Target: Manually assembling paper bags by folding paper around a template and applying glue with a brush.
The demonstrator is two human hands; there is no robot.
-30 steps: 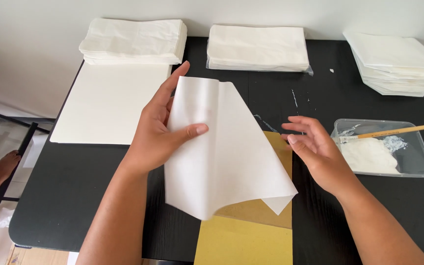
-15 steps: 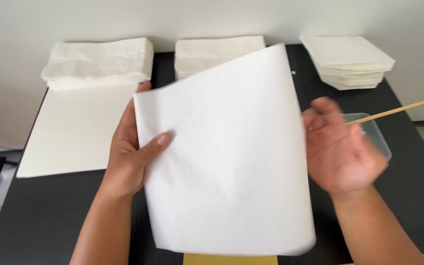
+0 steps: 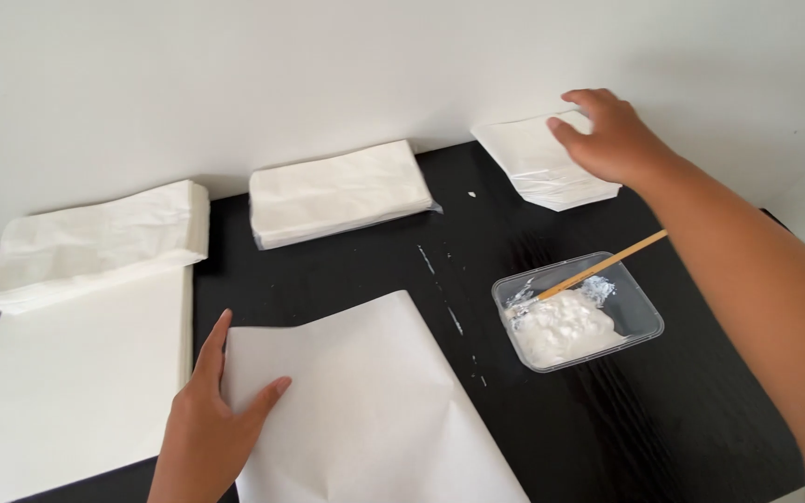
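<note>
Right hand (image 3: 612, 135) lies flat, fingers spread, on top of the far-right stack of folded white paper pieces (image 3: 538, 168) at the table's back edge by the wall — not visibly gripping any of them — while the left hand (image 3: 211, 419) presses open-palmed on the near-left edge of the large white sheet (image 3: 375, 410), well apart from the right. The stack sits directly under the right hand, far from the left, its long axis running diagonally. Thin matte paper; between the hands, nearer the right forearm, a clear plastic tray (image 3: 640, 312) of white paste with a wooden stick (image 3: 603, 268), on a black wood-grain table (image 3: 663, 410).
</note>
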